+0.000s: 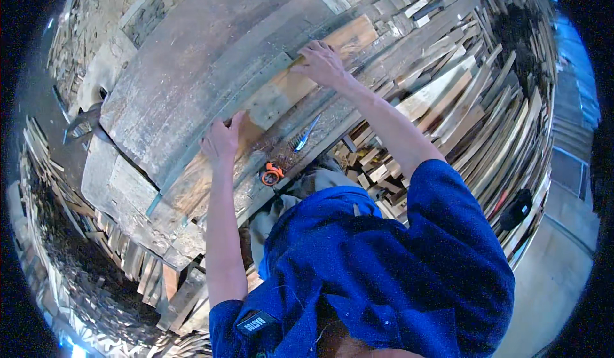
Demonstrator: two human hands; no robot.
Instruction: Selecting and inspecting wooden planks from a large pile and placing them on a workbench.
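Observation:
A long, light brown wooden board (272,99) lies slantwise across the worn workbench (185,57), from lower left to upper right. My left hand (220,139) grips it toward its near left part, fingers bent over the far edge and thumb apart. Farther along, my right hand (320,62) curls its fingers over the same far edge. On the bench between the board and my body rest an orange tape measure (272,175) and a slim blue-handled tool (307,134), whose exact kind I cannot make out. Sawdust lies around both.
Stacks of wooden strips (473,115) fill the right side, with offcuts (377,166) close by my right arm. Small wood blocks (396,0) sit at the bench's far right. A dark metal part (86,124) sticks out at its left edge. Scrap wood (96,281) is heaped lower left.

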